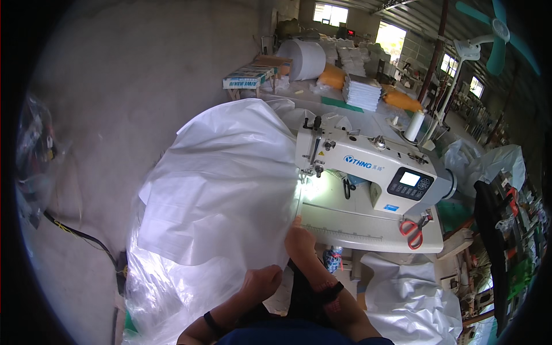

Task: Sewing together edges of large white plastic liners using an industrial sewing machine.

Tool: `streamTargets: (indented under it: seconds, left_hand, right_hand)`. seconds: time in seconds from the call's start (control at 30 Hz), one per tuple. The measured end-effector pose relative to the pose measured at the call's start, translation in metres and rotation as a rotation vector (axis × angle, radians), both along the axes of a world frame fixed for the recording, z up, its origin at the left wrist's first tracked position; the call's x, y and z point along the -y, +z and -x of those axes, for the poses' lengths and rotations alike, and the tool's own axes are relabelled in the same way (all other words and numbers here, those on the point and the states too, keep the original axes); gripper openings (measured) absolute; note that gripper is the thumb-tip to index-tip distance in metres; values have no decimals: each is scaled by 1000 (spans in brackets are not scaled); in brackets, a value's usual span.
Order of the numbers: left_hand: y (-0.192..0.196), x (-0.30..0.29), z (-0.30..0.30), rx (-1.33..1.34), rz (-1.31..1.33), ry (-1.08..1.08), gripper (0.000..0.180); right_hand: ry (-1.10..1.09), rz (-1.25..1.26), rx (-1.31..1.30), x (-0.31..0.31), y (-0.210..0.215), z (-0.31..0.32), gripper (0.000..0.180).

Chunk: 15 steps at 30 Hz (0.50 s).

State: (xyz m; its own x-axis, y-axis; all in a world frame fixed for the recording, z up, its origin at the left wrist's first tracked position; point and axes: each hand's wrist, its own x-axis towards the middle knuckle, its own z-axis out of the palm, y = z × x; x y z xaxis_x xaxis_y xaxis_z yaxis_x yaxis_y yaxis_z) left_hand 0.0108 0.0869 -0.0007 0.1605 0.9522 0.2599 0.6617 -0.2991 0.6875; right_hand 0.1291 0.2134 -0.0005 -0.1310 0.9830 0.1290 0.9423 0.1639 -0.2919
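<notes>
A large white plastic sheet (pixel 218 172) spreads in folds over the left part of the sewing table, its right edge running up under the head of a white sewing machine (pixel 351 155). My left hand (pixel 261 283) is closed at the sheet's lower edge, gripping it. Further up, my right hand (pixel 300 244) holds the right edge close to the table's front, its fingers pointing toward the needle. The fingertips are partly hidden. A lamp lights the area around the needle, which is too bright to make out well.
Red-handled scissors (pixel 411 234) lie at the table's right front, and small black snips (pixel 347 187) under the machine arm. A white thread cone (pixel 414 125) stands behind. More white sheeting (pixel 408 299) hangs below right. A fan (pixel 499 31) is at upper right; a bare wall (pixel 132 75) rises left.
</notes>
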Motion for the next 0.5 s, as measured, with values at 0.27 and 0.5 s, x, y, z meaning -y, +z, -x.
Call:
streamTargets:
  seconds: [0.27, 0.5]
  left_hand:
    - [6, -33, 4, -108, -60, 10, 6]
    - [20, -84, 91, -455, -449, 562, 29]
  right_hand:
    - [-10, 4, -57, -7, -2, 6, 59]
    - [15, -13, 34, -30, 4, 0, 47]
